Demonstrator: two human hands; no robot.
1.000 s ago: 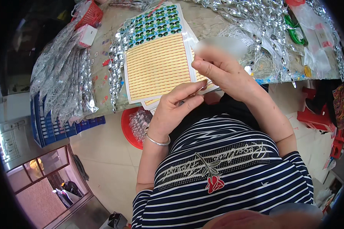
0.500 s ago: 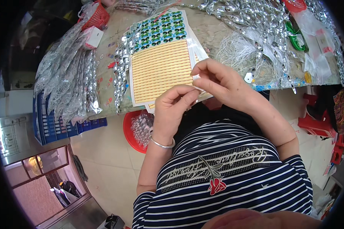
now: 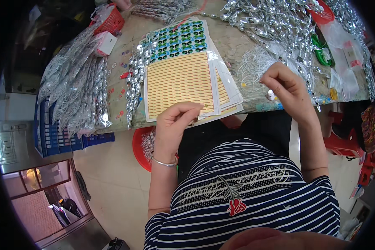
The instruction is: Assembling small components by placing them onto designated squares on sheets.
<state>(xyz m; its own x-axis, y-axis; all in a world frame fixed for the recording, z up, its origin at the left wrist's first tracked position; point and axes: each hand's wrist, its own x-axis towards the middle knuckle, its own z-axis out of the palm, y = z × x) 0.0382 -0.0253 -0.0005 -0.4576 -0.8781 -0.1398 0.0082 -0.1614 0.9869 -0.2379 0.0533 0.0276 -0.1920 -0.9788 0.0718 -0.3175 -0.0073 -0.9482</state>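
sticker sheets [image 3: 181, 81] on table [image 3: 233, 41], foil strips [image 3: 77, 89] left, basin [image 3: 142, 146] below

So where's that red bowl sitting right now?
In the head view, the red bowl sits low on the person's left, under the table edge, partly hidden behind the left hand and wrist.

- A worn, beige work table [image 3: 237, 43] spans the upper part of the view.
- A stack of yellow-striped sticker sheets [image 3: 181, 83] lies at its near edge.
- Bundles of shiny silver packets [image 3: 77, 91] cover its left end; more silver strands [image 3: 275, 21] spread across the right.
- A tangle of white thread [image 3: 254, 68] rests beside the sheets.
- A red basket [image 3: 110, 21] sits at the far left corner.
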